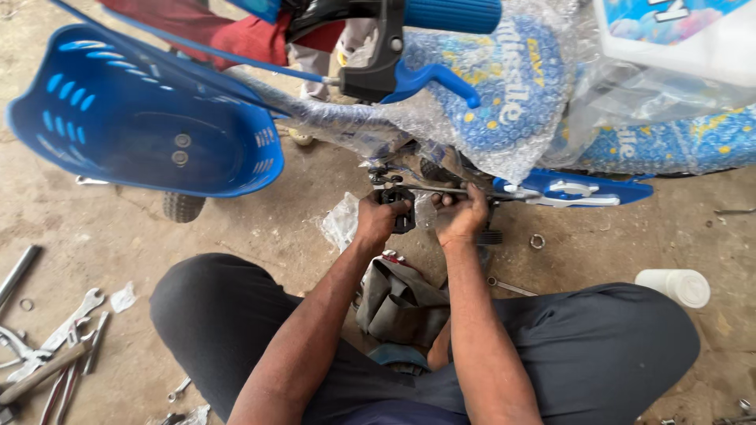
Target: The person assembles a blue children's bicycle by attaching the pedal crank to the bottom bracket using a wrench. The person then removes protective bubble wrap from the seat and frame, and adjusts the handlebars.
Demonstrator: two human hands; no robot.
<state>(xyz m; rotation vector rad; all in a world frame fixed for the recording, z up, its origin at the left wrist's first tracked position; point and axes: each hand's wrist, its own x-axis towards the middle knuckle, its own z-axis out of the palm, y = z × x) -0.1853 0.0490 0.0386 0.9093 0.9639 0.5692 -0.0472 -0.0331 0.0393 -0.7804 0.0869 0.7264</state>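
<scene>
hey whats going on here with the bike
A person sits on the concrete floor, knees apart, with both hands at the crank area of a small blue children's bicycle wrapped in bubble wrap. The left hand grips the black pedal, and the right hand holds the part right beside it. A blue plastic basket hangs at the front of the bike. Spanners lie on the floor to the left, and a white plastic container lies to the right.
</scene>
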